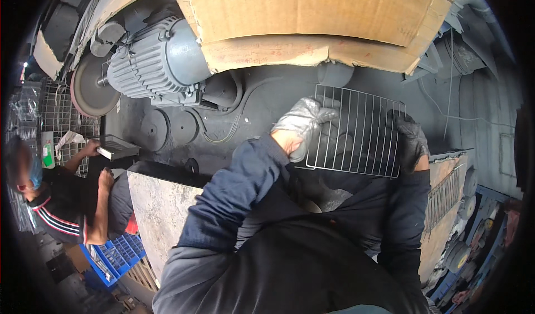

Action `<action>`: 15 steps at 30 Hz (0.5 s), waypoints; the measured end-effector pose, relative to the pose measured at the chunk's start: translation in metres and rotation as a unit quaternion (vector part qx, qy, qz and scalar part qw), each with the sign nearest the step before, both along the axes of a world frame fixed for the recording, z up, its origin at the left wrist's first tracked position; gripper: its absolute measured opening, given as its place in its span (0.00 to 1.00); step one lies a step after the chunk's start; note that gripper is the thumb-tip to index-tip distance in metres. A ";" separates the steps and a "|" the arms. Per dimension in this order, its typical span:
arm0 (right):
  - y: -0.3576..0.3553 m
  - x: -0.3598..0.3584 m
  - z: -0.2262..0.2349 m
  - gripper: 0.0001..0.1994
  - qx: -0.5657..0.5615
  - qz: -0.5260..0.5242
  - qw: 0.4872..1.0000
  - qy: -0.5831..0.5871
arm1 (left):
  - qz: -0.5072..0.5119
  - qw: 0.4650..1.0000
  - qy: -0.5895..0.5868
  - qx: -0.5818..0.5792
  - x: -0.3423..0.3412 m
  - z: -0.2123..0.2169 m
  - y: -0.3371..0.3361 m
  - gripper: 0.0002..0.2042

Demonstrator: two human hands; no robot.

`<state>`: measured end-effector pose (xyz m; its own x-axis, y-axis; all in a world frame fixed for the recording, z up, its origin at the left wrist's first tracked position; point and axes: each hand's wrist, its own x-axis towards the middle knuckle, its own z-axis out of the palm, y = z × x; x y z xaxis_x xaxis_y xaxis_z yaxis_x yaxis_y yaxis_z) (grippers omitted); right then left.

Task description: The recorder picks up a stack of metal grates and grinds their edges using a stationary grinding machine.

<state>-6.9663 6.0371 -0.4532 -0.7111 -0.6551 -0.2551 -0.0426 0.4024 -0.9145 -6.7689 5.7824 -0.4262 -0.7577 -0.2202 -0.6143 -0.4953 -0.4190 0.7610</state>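
Note:
A rectangular wire rack with thin parallel metal bars is held up in front of me, tilted. My left hand, in a worn grey glove, is closed around its left edge. On the opposite edge, my right hand, in a darker grey glove, grips the frame with fingers partly hidden behind it. Just beyond the rack's upper left corner is a dark rounded part, partly hidden under a cardboard sheet. More wire racks lie on a board to my right.
A grey electric motor with a round wheel stands at the far left. Two flat discs lie below it. A co-worker sits at the left, holding a flat item, near a blue crate. A worn panel stands beside my left arm.

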 end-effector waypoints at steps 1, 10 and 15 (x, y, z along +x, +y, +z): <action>-0.001 0.000 0.012 0.17 0.020 0.023 0.998 0.046 | -0.086 0.986 -0.008 -0.145 -0.004 0.003 -0.003 0.20; -0.140 0.057 0.012 0.14 0.014 0.062 0.955 -0.288 | 0.224 0.971 0.046 0.062 0.093 -0.015 -0.066 0.17; -0.004 -0.041 -0.055 0.16 0.055 0.221 0.958 0.176 | 0.044 0.969 0.109 0.218 0.033 -0.012 -0.037 0.18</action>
<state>-7.0073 6.0327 -0.5082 -0.4249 -0.8951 -0.1353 -0.5286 0.3667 -0.7655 -6.7359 5.7457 -0.4382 -0.8705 -0.0456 -0.4901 -0.2898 -0.7574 0.5851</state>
